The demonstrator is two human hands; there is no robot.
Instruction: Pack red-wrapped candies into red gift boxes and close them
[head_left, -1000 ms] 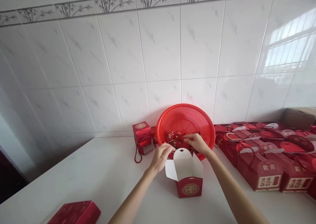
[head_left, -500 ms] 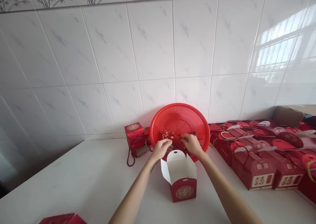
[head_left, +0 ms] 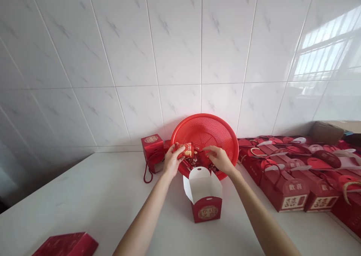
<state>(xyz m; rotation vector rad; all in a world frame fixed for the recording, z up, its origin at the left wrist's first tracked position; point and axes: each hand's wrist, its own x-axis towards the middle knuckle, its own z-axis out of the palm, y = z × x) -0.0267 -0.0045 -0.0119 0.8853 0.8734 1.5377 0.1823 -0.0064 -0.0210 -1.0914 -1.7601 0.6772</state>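
Note:
My left hand (head_left: 171, 161) is closed on a red snack packet (head_left: 186, 150) with gold print, holding it over the front left of a red plastic basket (head_left: 233, 143). My right hand (head_left: 221, 160) reaches over the basket's right part with its fingers curled together among red wrapped sweets (head_left: 200, 160); what those fingers hold, if anything, I cannot make out. Between my forearms, in front of the basket, stands a red gift box (head_left: 207, 211) with its white-lined flaps open. Its inside bottom is hidden from this angle.
A red box (head_left: 152, 150) with a cord handle stands left of the basket. Rows of red gift boxes (head_left: 293, 190) fill the right side. A cardboard box (head_left: 327, 131) is behind them. Another red box (head_left: 67, 244) lies at the front left. A tiled wall (head_left: 180, 60) rises behind.
My left hand has lifted a red snack packet from the basket, moving slightly left and up. My right hand stays over the sweets, a little higher. The view has tilted down slightly.

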